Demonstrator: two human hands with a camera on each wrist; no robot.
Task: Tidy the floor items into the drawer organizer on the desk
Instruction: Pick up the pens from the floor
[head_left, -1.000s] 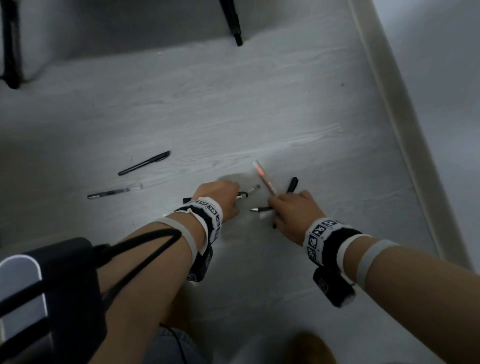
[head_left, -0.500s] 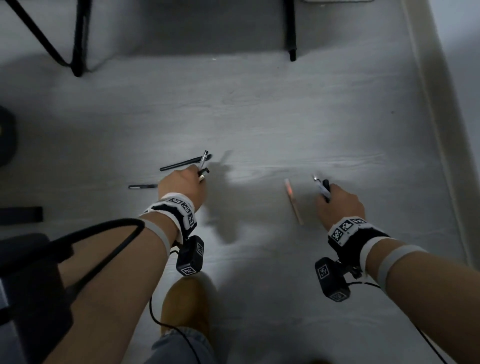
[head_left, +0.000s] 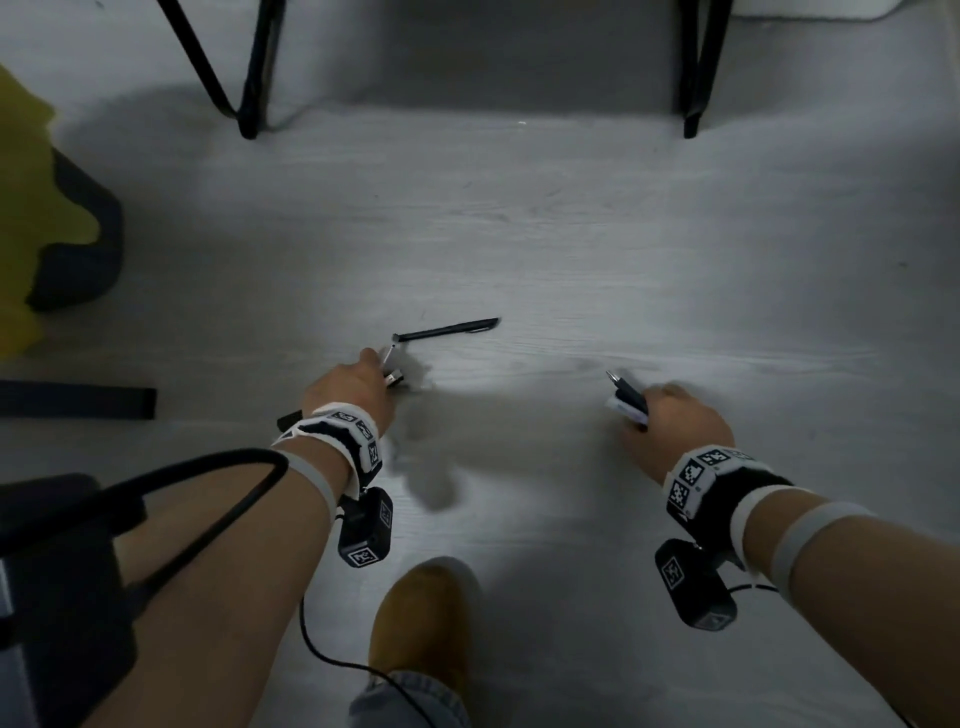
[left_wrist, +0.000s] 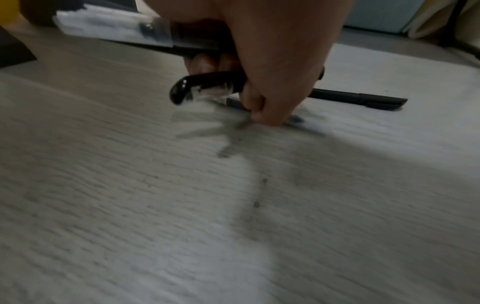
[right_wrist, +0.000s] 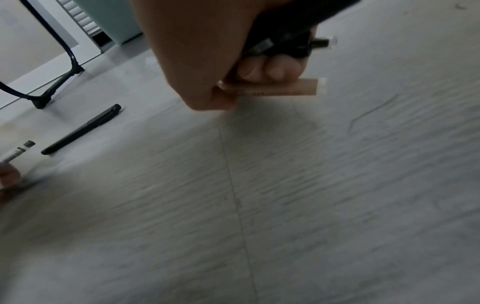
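My left hand (head_left: 358, 384) (left_wrist: 270, 67) is down at the pale floor, gripping a bundle of pens (left_wrist: 207, 84); their ends stick out past the knuckles (head_left: 390, 364). One black pen (head_left: 447, 329) (left_wrist: 358, 98) (right_wrist: 80, 129) lies loose on the floor just beyond that hand. My right hand (head_left: 670, 421) (right_wrist: 215, 53) hovers low at the right, curled round black pens (head_left: 626, 389) (right_wrist: 288, 44) and a pinkish-tan pen (right_wrist: 272, 87). The drawer organizer is out of view.
Black desk legs (head_left: 249, 73) (head_left: 696, 73) stand at the far side of the floor (head_left: 519, 218). A dark stool with a yellow cloth (head_left: 47, 208) sits at the left. My brown shoe (head_left: 421, 618) is near the bottom centre.
The pinkish pen that lay on the floor is now in my right hand. My left hand has closed on the clear pen at the left; only the black pen still lies loose.
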